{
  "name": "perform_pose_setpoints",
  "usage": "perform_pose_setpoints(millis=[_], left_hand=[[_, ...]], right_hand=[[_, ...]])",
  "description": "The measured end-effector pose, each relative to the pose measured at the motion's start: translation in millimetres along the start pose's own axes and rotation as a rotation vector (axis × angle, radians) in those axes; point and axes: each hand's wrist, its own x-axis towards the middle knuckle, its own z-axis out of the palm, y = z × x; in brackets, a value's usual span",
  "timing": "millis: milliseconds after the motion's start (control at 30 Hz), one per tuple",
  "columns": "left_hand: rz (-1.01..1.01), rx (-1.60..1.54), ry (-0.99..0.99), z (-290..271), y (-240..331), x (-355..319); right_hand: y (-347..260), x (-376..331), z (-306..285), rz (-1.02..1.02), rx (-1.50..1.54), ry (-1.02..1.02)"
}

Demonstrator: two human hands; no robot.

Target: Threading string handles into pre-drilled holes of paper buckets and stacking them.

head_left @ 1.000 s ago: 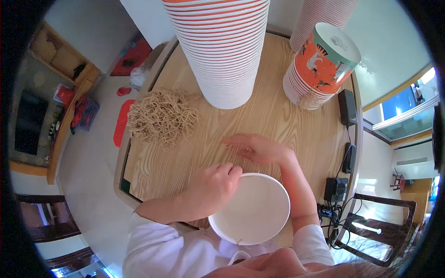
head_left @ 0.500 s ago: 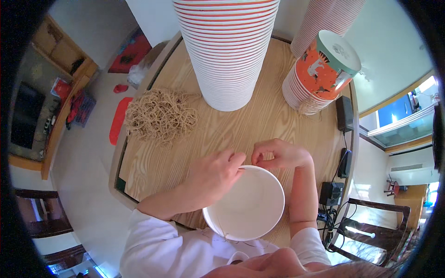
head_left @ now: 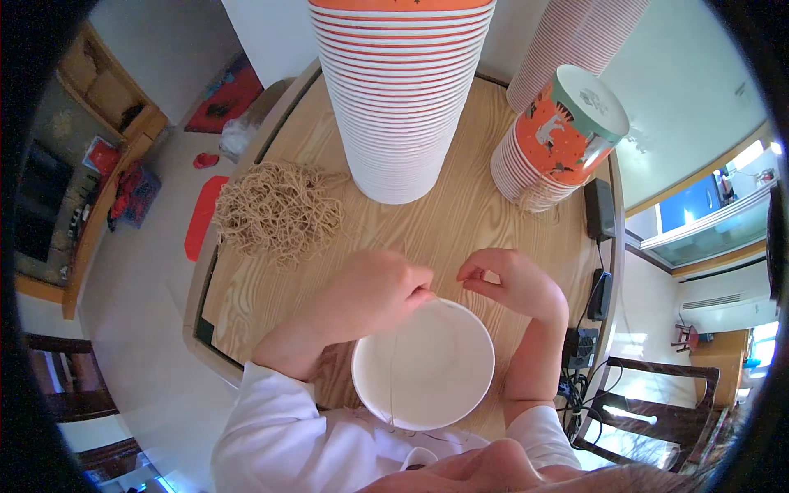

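I see left hand (head_left: 374,292) has come up onto the bowl (head_left: 423,366) rim pinching a thin string (head_left: 393,370); right hand (head_left: 514,279) pinched narrow, now beside it

Table (head_left: 460,222): wood-grain top, pale, smooth, low sheen, with a darker rounded edge band.
Bowl (head_left: 423,366): white paper, matt and smooth inside, thin rolled rim.
Stack (head_left: 400,90): paper cups nested, white with orange-red rims, matt. Side stack (head_left: 552,140): same paper, its top cup printed orange with a slightly glossy look.
Twine (head_left: 278,212): tan fibre, rough and frizzy, in a loose heap. Strand (head_left: 392,378): thin, pale, same fibre by its look.
Sleeve (head_left: 279,444): white cloth, soft, matt.
Adapter (head_left: 601,209): black plastic, dull finish.
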Motion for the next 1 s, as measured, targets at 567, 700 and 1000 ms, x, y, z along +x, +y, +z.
perform_pose_setpoints(millis=[567,700,1000], left_hand=[[0.162,-1.323,-0.351,31.0,-37.1,73.1],[0.076,-1.527,-0.341,34.4,-37.2,66.2],[0.134,-0.794,-0.125,41.6,-44.6,52.9]], right_hand=[[-5.2,-5.9,8.4,0.112,-0.152,0.073],[-5.8,-6.7,5.1,0.04,-0.237,0.069],[-8.1,-10.3,3.9,0.094,-0.143,0.177]])
